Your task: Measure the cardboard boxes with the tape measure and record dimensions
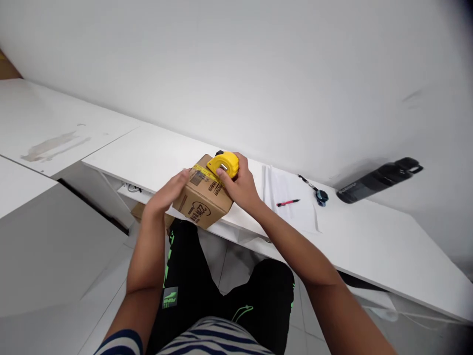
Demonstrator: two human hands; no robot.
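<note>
A small brown cardboard box with black print sits at the front edge of the white desk. My right hand is closed around a yellow tape measure resting on the box's far top corner. Its yellow tape blade runs left across the top of the box. My left hand is pressed against the box's left side, fingers together pinching the end of the blade at the top edge.
A sheet of white paper lies right of the box with a red pen on it. Scissors and a dark bottle lying on its side are farther right. Another white table stands to the left.
</note>
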